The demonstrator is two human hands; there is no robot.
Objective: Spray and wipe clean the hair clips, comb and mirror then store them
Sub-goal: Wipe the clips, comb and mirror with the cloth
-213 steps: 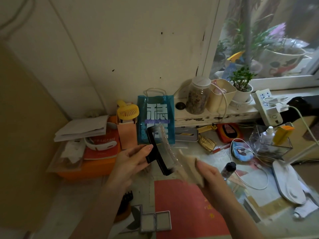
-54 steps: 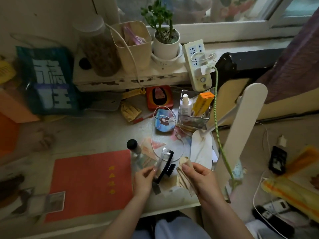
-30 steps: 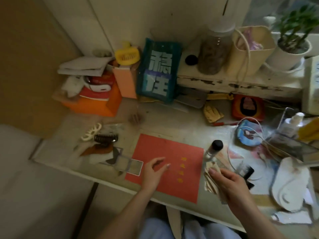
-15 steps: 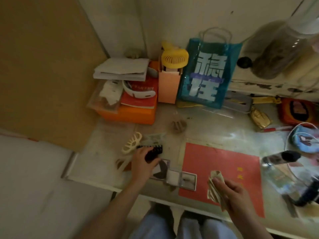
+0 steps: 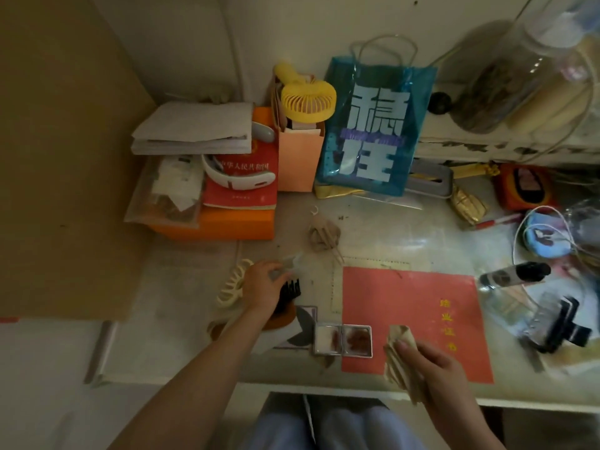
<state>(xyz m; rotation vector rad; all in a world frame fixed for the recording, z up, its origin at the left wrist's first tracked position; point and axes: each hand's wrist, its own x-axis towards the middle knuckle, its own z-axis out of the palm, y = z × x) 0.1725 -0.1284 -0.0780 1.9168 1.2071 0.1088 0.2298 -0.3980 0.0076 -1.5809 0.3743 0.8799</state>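
Left hand: left hand (image 5: 261, 289) reaches over the worktop (image 5: 383, 232), fingers (image 5: 274, 267) curled and pinching a clear hair clip (image 5: 290, 265) at their tips.
Black clip: a black toothed hair clip (image 5: 290, 292) lies just right of the left hand, partly under the palm; whether the hand touches it I cannot tell.
Cream clip: a cream claw clip (image 5: 231, 285) lies just left of the left fingers.
Brown clip: a brown clip (image 5: 324, 235) sits beyond the left fingertips, apart from them.
Right hand: right hand (image 5: 435, 368) holds a folded beige cloth (image 5: 401, 355), fingers closed around it, thumb on top.
Mirror: a small open folding mirror (image 5: 342, 340), 2 square panes side by side, lies between the 2 hands, just left of the cloth.
Red sheet: a red sheet (image 5: 412, 310) lies flat under the right fingers and the mirror's right edge.
Spray bottle: a clear bottle with a black cap (image 5: 516, 274) is well beyond and right of the right fingers.
Black-and-clear clip: a black and clear clip (image 5: 556, 323) lies right of the right hand, near the bottle.
Back of worktop: a blue bag (image 5: 373, 131), a yellow fan (image 5: 306, 97) and an orange box (image 5: 233, 222).
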